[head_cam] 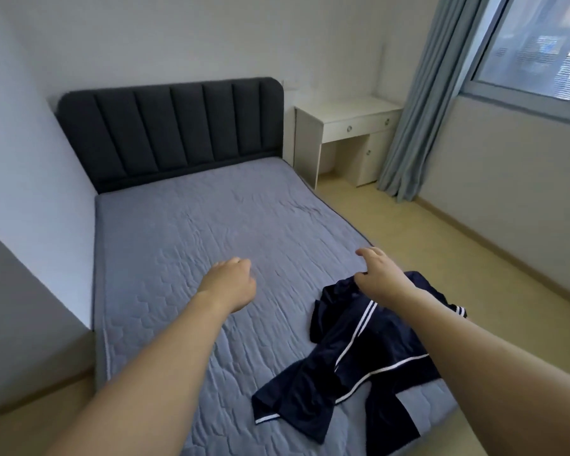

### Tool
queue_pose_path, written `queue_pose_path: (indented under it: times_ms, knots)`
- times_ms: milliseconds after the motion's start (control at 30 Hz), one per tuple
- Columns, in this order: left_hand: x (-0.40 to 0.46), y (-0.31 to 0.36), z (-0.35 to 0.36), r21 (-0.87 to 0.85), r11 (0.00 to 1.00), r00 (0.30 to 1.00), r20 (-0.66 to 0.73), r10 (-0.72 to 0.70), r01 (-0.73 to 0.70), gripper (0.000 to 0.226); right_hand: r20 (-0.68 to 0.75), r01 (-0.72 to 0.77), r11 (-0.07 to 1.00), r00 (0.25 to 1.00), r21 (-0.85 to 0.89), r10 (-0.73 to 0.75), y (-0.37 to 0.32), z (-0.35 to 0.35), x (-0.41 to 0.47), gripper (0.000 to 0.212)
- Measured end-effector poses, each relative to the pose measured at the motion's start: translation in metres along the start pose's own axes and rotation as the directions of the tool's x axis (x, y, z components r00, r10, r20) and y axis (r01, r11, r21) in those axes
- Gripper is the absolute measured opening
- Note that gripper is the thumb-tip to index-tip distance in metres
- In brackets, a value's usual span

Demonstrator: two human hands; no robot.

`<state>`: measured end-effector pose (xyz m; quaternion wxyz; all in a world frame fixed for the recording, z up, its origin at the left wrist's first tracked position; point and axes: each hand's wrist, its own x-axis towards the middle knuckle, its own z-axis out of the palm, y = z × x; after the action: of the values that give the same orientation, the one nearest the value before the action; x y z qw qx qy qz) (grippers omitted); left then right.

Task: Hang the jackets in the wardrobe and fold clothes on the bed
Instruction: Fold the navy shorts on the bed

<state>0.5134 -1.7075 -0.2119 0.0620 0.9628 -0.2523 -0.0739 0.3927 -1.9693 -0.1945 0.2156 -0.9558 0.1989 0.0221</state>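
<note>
A dark navy garment (359, 350) with white stripes lies crumpled on the near right part of the bed (211, 225), one end hanging over the bed's near edge. My right hand (379, 268) is stretched out over the garment's far edge, fingers loosely bent and apart from the thumb, which touches the cloth. Grey cover shows between fingers and thumb, so nothing is held. My left hand (231, 279) hovers over the middle of the bed, fingers loosely curled, holding nothing.
The bed has a grey quilted cover and a dark padded headboard (171, 126), with its left side against the wall. A white desk (346, 126) stands right of the headboard. Blue curtain (418, 110) and window (537, 44) are at the far right; wooden floor (474, 274) runs along the bed's right side.
</note>
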Motion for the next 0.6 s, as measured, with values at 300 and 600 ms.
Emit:
queue_pose_path:
  times_ms: [300, 600]
  knots:
    - [0.135, 0.172, 0.032, -0.162, 0.987, 0.998, 0.061, 0.015, -0.005, 0.036, 0.057, -0.122, 0.987, 0.992, 0.11, 0.116, 0.18, -0.032, 0.1, 0.057]
    - [0.345, 0.399, 0.23, -0.244, 0.97, 0.955, 0.286, 0.076, -0.004, 0.038, 0.119, -0.48, 0.796, 0.874, 0.369, 0.471, 0.49, 0.034, 0.231, 0.034]
